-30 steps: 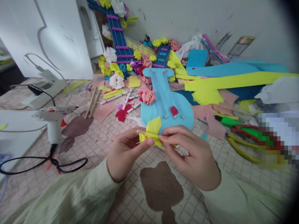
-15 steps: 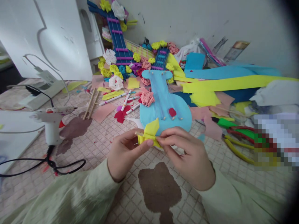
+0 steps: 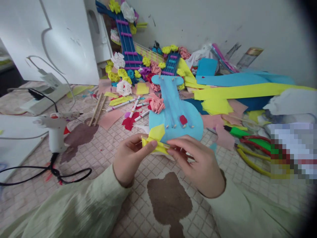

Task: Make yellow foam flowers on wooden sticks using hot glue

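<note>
Between my two hands is a piece of yellow crepe paper [image 3: 157,133], with a thin wooden stick [image 3: 165,145] lying along it. My left hand [image 3: 131,158] pinches the paper's left end, its thumb on top. The fingertips of my right hand [image 3: 198,163] are closed on the stick near the paper's right end. Just beyond both hands lies a light blue guitar-shaped cutout [image 3: 195,115] with strings, small pegs and a red patch [image 3: 183,119]. A pink crumpled paper flower [image 3: 157,104] touches its left edge.
On the left are a white glue gun [image 3: 55,132], its black cable and a power strip [image 3: 47,96]. Markers, sticks and paper scraps lie in the middle. At the right are yellow-handled pliers [image 3: 252,162]. Dark blue guitar shapes [image 3: 127,44] and paper flowers stand behind.
The yellow paper has shifted slightly left, and its raised flap leans further left. My right fingers are now further along the stick, more of which shows at the right.
</note>
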A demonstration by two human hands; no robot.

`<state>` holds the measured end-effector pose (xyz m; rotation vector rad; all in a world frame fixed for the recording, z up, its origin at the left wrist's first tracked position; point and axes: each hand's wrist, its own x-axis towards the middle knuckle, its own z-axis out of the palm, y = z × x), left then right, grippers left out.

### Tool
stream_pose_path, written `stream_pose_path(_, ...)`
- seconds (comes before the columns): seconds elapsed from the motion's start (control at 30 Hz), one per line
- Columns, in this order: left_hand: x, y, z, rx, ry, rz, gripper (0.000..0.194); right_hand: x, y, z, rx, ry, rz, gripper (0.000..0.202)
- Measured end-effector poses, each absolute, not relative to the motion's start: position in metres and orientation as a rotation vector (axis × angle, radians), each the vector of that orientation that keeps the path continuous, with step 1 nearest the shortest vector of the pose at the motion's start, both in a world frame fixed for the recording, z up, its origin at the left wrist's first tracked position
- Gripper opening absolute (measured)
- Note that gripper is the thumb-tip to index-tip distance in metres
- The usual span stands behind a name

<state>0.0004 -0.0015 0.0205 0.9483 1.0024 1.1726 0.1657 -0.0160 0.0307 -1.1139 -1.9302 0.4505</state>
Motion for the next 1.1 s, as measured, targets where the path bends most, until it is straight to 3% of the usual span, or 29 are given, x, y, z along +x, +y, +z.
stream_pose_path(0.33,-0.0071,0.0074,0.022,0.878,0.993,1.306,0.008,0.1712,-0.0127,0.0366,-1.176,-1.887,0.436,0.013)
stream_pose_path(0.57,-0.0061,0.0041,0.0234,1.055,0.921,1.23,0.021,0.1736,-0.0111,0.0367,-1.217,-1.795,0.459,0.009)
stream_pose_path(1.1,-0.0034,0.003,0.0225,1.039,0.952,1.145,0.019,0.1708,-0.0116,0.0335,-1.182,-1.771,0.57,0.012)
